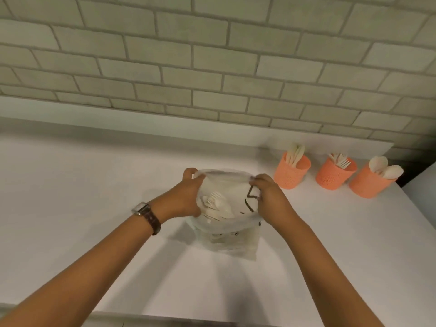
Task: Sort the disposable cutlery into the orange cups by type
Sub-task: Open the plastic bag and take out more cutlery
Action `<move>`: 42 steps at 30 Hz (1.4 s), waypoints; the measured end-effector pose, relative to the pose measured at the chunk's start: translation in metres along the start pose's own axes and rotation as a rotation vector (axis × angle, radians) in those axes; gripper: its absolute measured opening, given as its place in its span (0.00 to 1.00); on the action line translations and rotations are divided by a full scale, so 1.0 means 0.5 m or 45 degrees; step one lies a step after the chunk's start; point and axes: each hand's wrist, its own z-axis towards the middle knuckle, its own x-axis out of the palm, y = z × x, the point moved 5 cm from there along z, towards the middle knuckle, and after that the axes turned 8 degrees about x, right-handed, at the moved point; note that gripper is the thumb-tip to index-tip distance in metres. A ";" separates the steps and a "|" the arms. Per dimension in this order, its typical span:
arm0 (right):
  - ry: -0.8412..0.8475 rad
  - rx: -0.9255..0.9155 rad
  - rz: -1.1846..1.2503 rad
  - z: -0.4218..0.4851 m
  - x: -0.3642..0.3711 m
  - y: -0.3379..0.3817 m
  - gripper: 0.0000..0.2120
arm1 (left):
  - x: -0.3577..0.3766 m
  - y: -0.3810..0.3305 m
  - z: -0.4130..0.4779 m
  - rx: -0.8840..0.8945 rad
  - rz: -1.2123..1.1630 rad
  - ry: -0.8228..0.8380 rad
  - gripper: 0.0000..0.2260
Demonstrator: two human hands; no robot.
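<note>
A translucent white plastic bag [226, 239] stands on the white counter [94, 197] in the middle. My left hand [186, 197] grips its left rim and my right hand [269, 197] grips its right rim, holding the mouth open. Pale disposable cutlery [215, 206], forks among it, lies inside the bag. To the right stand three orange cups: the left cup [291, 173] holds knives, the middle cup [333, 175] holds forks, the right cup [368, 182] holds spoons.
A grey brick wall [212, 67] rises behind the counter. The counter's right edge [410, 197] runs just past the spoon cup, with a dark gap beyond. A watch sits on my left wrist [147, 214].
</note>
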 end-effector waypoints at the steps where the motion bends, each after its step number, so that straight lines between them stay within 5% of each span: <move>1: -0.009 -0.060 -0.027 0.002 0.000 0.018 0.30 | 0.004 -0.001 -0.021 -0.020 -0.062 -0.097 0.43; 6: -0.173 -0.209 -0.312 -0.045 0.023 0.074 0.34 | 0.057 0.002 -0.091 -0.026 -0.379 -0.488 0.43; 9: -0.318 -0.372 -0.306 -0.081 0.045 0.104 0.20 | 0.078 0.010 -0.103 -0.030 -0.483 -0.560 0.44; 12: 0.006 -0.376 -0.284 -0.072 0.101 0.117 0.12 | 0.084 0.015 -0.106 -0.016 -0.514 -0.586 0.44; 16: 0.330 -0.031 -0.470 -0.003 0.151 0.080 0.20 | 0.083 0.011 -0.105 0.025 -0.534 -0.606 0.43; 21: 0.589 0.025 -0.538 0.042 0.174 0.067 0.29 | 0.085 0.003 -0.101 0.039 -0.501 -0.604 0.42; 33: 0.669 0.041 -0.302 0.052 0.161 0.052 0.26 | 0.072 0.011 -0.084 -0.032 -0.498 -0.581 0.42; 37: 0.700 0.045 -0.342 0.047 0.165 0.046 0.14 | 0.066 0.013 -0.080 -0.041 -0.493 -0.561 0.42; 42: 0.713 0.003 -0.455 0.052 0.166 0.050 0.15 | 0.052 0.023 -0.084 -0.073 -0.450 -0.518 0.42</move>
